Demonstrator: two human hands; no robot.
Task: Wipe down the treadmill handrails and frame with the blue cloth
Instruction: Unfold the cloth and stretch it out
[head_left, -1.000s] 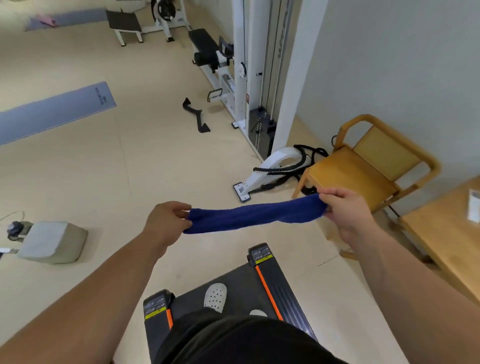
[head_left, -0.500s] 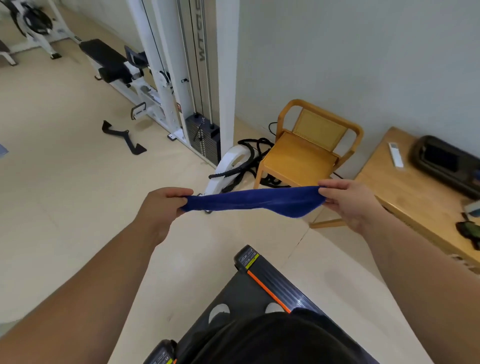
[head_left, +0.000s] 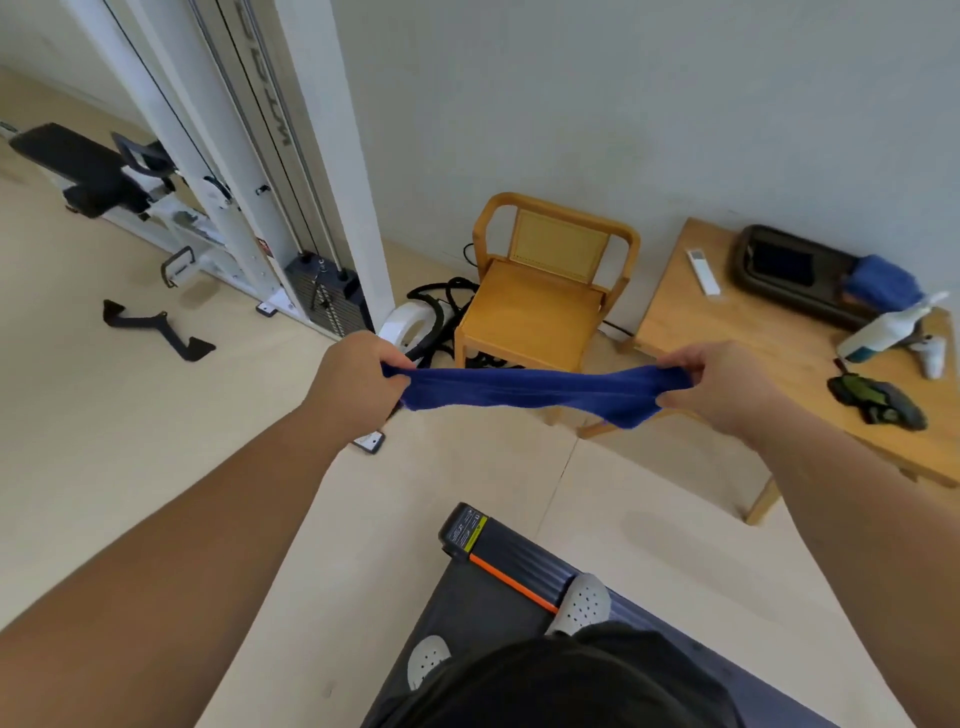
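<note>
- Head view: left hand (head_left: 358, 382) and right hand (head_left: 722, 387) each pinch one end of the blue cloth (head_left: 524, 392), held taut between them in the air.
- Treadmill (head_left: 498, 566) lies below, a white shoe (head_left: 584, 605) on it.
- Wooden chair (head_left: 535, 312) and table (head_left: 753, 338) with a spray bottle (head_left: 883, 327) stand beyond the cloth.
- Treadmill's corner label is too small to read.

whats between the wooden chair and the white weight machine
A white curved device with tangled black cords lies on the floor between the chair and the weight machine, seen in the head view.
</note>
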